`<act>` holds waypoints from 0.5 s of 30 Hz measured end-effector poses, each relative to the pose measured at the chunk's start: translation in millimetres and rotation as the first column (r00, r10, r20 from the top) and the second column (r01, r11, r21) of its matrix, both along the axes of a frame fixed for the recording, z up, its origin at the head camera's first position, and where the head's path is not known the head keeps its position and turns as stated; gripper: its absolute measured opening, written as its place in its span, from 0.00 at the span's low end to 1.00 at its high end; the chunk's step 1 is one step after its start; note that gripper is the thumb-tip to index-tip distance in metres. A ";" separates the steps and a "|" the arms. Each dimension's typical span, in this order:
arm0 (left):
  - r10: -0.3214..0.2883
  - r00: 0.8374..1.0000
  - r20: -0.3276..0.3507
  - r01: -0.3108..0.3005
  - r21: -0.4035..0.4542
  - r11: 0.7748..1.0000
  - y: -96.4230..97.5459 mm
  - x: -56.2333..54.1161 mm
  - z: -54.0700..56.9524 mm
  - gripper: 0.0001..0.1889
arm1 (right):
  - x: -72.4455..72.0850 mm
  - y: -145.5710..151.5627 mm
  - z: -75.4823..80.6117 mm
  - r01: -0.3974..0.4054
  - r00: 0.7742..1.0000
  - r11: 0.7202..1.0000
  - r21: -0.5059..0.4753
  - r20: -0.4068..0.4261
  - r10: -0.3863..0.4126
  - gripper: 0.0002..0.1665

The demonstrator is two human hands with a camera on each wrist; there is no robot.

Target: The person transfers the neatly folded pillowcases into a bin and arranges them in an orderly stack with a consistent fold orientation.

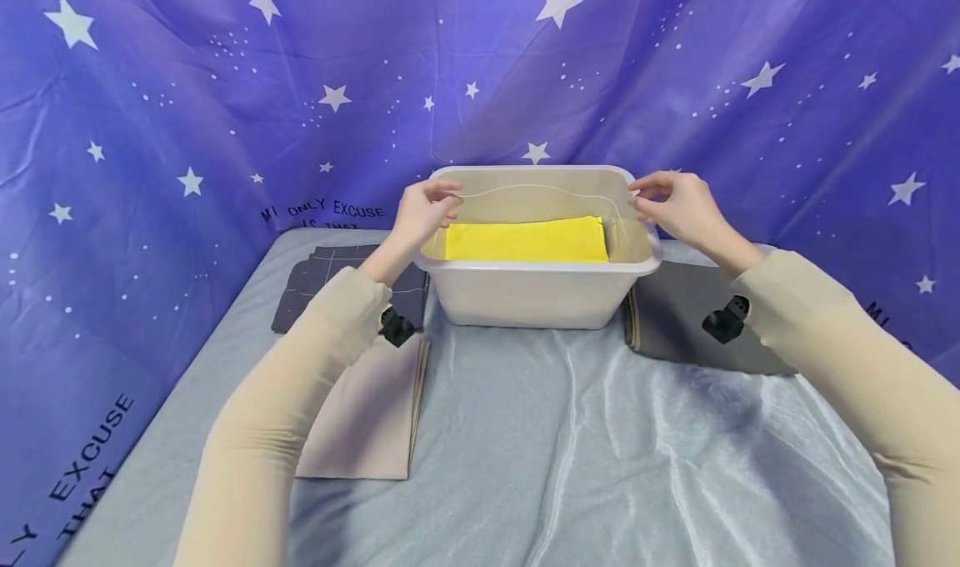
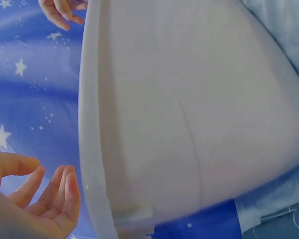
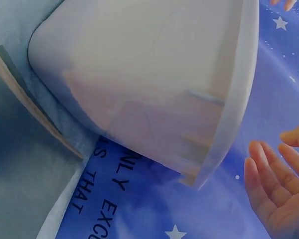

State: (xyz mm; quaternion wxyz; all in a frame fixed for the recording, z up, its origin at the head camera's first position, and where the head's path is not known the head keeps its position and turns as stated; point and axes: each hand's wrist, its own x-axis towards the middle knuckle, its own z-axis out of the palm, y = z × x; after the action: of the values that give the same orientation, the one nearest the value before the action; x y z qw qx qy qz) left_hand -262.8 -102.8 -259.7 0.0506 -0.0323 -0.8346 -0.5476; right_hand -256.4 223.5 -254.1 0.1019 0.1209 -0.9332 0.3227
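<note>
A white plastic tub stands toward the back of the table, with a folded yellow cloth inside. My left hand is over the tub's left rim, fingers loosely bent and holding nothing. On the other side my right hand is beside the right rim, also holding nothing. The left wrist view shows the left hand apart from the tub's wall, thumb and fingers spread. In the right wrist view the right hand has relaxed fingers next to the rim.
Left of the tub lies a folded dark cloth with light lines, and in front of that a folded beige cloth. A folded dark grey cloth lies at the right. Pale velvety fabric covers the table; a purple star-printed curtain hangs behind.
</note>
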 end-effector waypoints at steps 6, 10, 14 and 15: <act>-0.038 0.998 -0.045 0.038 0.005 0.999 4.4 12.2 -0.6 0.14 | 11.6 6.0 -2.2 -0.002 1.000 1.000 -0.028 -0.030 0.001 0.19; -0.058 0.995 -0.085 0.057 -0.007 0.998 6.5 19.3 -0.9 0.14 | 18.4 9.9 -4.0 0.005 0.999 0.998 -0.067 -0.042 -0.008 0.19; -0.085 0.988 -0.132 0.086 0.001 0.996 8.1 24.8 -1.7 0.14 | 26.7 14.4 -5.7 0.019 0.999 0.995 -0.100 -0.041 -0.023 0.19; -0.093 0.986 -0.142 0.095 0.008 0.995 8.5 26.1 -2.1 0.14 | 28.9 15.6 -6.1 0.021 0.999 0.994 -0.107 -0.042 -0.026 0.19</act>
State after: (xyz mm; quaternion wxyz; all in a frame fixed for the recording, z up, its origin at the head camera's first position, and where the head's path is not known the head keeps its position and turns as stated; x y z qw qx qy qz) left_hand -236.7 -94.3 -261.8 0.0839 -0.1099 -0.8225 -0.5517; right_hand -227.5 239.1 -260.2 0.1323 0.1112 -0.9136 0.3681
